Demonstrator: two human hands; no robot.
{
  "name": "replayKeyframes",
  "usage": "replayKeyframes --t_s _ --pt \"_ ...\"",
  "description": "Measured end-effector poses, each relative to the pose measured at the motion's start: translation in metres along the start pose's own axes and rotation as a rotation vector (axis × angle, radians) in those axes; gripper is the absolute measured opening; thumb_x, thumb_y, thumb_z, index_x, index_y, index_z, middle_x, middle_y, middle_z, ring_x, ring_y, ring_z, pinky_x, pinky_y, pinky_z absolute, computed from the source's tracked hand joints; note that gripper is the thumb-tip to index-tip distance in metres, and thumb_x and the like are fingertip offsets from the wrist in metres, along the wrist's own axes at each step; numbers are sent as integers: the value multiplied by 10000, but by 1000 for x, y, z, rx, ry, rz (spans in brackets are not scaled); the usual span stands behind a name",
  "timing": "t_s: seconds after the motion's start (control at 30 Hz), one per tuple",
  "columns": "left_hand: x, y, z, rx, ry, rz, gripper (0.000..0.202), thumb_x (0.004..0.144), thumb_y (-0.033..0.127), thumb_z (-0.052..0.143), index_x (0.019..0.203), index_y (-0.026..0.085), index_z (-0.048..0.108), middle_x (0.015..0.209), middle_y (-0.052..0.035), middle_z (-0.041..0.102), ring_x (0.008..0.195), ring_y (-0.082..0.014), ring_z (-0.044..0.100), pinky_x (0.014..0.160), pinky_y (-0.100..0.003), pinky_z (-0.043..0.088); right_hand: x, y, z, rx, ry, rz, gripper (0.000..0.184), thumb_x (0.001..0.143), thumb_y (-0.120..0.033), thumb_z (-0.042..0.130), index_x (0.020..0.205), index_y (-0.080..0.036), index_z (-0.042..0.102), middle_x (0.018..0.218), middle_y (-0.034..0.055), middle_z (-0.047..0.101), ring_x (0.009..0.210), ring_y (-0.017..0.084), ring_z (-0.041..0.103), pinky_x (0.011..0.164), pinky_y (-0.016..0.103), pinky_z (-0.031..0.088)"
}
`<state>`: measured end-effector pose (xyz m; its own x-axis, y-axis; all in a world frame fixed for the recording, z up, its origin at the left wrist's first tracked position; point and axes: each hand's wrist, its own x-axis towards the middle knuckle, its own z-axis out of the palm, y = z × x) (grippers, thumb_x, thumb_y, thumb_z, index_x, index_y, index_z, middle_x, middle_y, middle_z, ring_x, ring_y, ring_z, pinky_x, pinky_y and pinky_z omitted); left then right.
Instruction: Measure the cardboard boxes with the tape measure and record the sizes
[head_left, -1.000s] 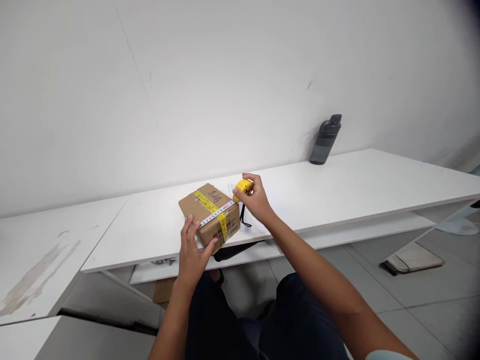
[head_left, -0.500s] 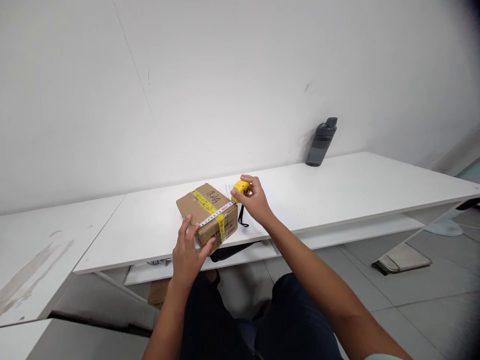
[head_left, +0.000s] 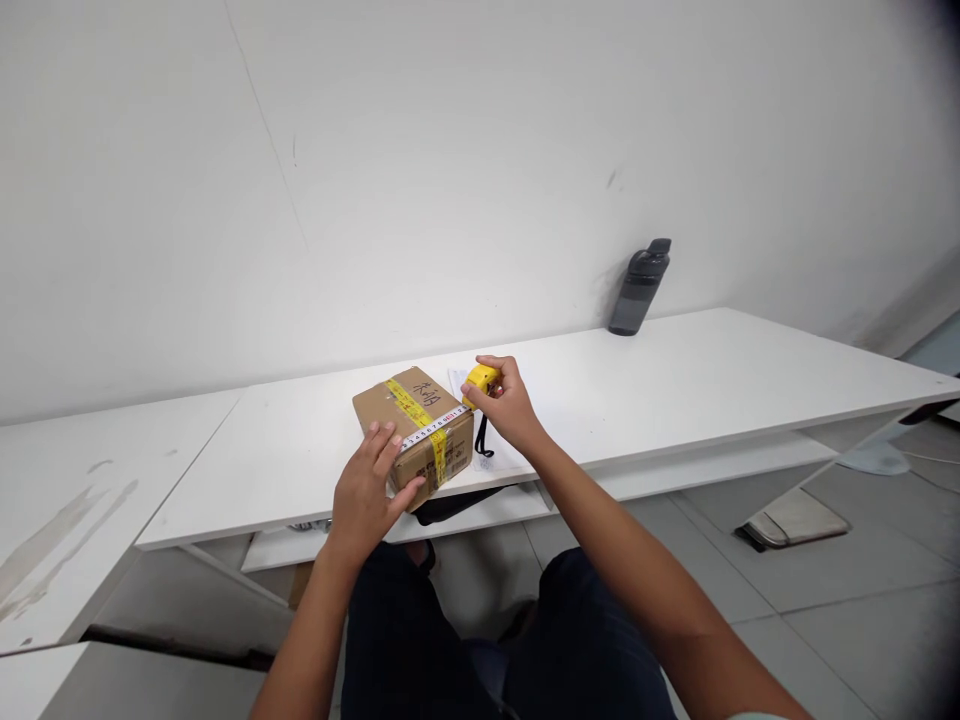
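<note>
A taped cardboard box [head_left: 381, 403] with handwriting on top sits at the table's front edge. My left hand [head_left: 366, 490] grips its near left corner, fingers on the top and thumb against the front side. Wrapped round a yellow tape measure [head_left: 480, 382] at the box's right corner is my right hand [head_left: 516, 408]. The white tape blade [head_left: 433, 428] lies along the top front edge of the box; its end is at my left fingertips. A black wrist strap [head_left: 483, 440] hangs from the tape measure. Yellow packing tape [head_left: 409, 402] crosses the box.
Under the tape measure a sheet of paper [head_left: 506, 458] lies on the white table [head_left: 585, 390]. A dark water bottle [head_left: 639, 287] stands at the back against the wall [head_left: 420, 180]. Below the tabletop is a shelf holding a black item [head_left: 454, 506]. A flat pale object [head_left: 799, 518] rests on the floor at right.
My left fingers have shifted slightly and lie flatter on the box's top at the tape end. The box and tape measure stay nearly in place; the view has moved slightly.
</note>
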<state>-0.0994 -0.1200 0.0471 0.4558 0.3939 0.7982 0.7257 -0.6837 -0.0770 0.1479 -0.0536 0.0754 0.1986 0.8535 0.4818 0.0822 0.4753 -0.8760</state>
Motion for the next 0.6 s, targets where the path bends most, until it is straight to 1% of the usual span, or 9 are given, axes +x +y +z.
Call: replayKeyframes --t_s 0.1,0.2,0.33,0.47,0.6 --pt "-2 0 -1 8 -19 -4 684 861 289 718 1431 262 340 1441 -175 528 1420 -319 415 1057 -506 502 1 -1 1 1 -10 12 476 750 -398 725 1148 -253 510 1206 61 565 968 198 588 861 382 510" --pt "-4 0 1 -19 -10 -38 626 862 294 716 1391 280 383 1457 -149 520 1420 -313 416 1068 -510 496 0 -3 2 8 -16 -14 474 753 -392 727 1152 -262 507 1266 66 544 1056 212 578 894 377 503" --pt "-7 1 3 -46 18 -74 596 852 293 728 1359 261 417 1436 -148 538 1419 -304 420 1036 -481 529 -3 -6 2 -15 -17 -34 469 757 -384 728 1156 -268 510 1309 69 527 1140 225 556 912 374 501" --pt "-7 3 4 -69 29 -93 556 856 289 724 1332 256 438 1422 -141 556 1417 -299 425 1037 -483 529 -5 -6 1 -22 -12 -36 468 762 -387 725 1159 -270 508 1319 69 520 1109 220 569 907 379 503" --pt "-6 3 2 -95 4 -118 519 878 301 701 1324 258 440 1438 -138 548 1414 -301 423 1025 -490 538 -6 -5 2 -14 -8 -27 476 761 -402 727 1162 -274 506 1306 67 523 1090 220 574 902 386 502"
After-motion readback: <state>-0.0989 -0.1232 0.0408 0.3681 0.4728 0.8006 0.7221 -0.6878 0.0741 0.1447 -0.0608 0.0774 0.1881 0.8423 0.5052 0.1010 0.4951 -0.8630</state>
